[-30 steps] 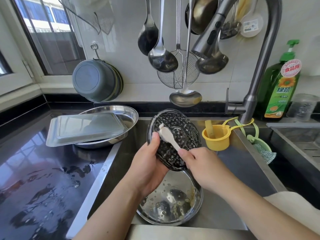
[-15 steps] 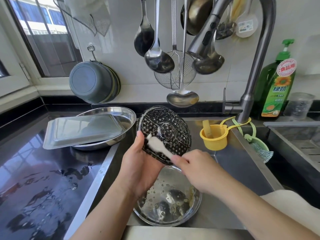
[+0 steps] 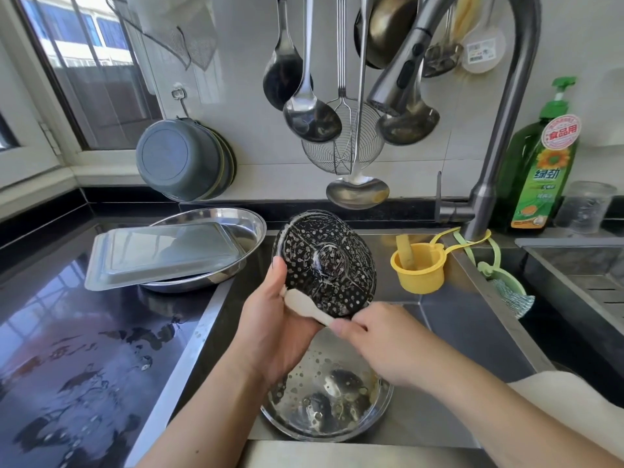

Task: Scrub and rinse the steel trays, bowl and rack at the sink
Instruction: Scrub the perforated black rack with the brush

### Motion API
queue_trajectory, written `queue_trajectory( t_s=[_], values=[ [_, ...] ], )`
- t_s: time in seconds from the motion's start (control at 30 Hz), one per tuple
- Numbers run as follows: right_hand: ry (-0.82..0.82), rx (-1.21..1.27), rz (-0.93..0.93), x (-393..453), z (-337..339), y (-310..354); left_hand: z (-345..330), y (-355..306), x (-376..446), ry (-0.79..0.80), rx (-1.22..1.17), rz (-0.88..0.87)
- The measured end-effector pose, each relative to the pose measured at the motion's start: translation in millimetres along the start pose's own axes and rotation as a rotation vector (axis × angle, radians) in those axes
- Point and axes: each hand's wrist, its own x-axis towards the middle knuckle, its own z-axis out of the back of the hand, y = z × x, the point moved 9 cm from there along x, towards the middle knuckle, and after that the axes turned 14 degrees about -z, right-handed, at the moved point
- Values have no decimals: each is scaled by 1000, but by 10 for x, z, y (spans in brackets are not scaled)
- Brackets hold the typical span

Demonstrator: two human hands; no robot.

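Kitchen sink station, white tiled wall behind with hanging steel ladles (image 3: 312, 118) and a wire skimmer (image 3: 342, 153); grey curved faucet (image 3: 499, 130) at right, spray head over the stainless sink basin (image 3: 472, 325). Left hand (image 3: 275, 327): grip clamped on the lower left rim of a round perforated steel rack (image 3: 326, 268), thumb on its front face, fingers behind. Rack held tilted, nearly upright, above the basin; soap streaks visible on its dark holed surface. Right hand (image 3: 381, 342): grip pinched on the handle of a small white brush (image 3: 304, 304), brush head lying against the rack's lower left edge, touching the left palm. Directly below both hands, a round steel bowl (image 3: 324, 403) sits in the basin, wet, with suds and droplets inside. On the glossy black bench (image 3: 67, 332) left of the sink: an inverted rectangular steel tray (image 3: 162, 253) resting across a round steel tray (image 3: 243, 224). Water patches on the bench surface. Yellow plastic cup (image 3: 418, 268) hangs at the basin's rear wall, near the faucet base. Green dish soap bottle (image 3: 540, 163) stands at far right, just beside a clear plastic cup (image 3: 586, 207). Grey round basins (image 3: 182, 160) hang on a wall hook at left.
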Motion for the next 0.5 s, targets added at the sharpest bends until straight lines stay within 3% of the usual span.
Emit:
queue_trajectory(
  t_s=[0.13, 0.37, 0.5],
  values=[
    [-105, 25, 0, 39, 145, -42, -46, -22, 6, 41, 19, -17],
    [-86, 102, -25, 61, 183, -133, 6, -56, 27, -1, 3, -25],
    [-79, -15, -31, 37, 79, -58, 17, 36, -20, 21, 126, 25]
  ],
)
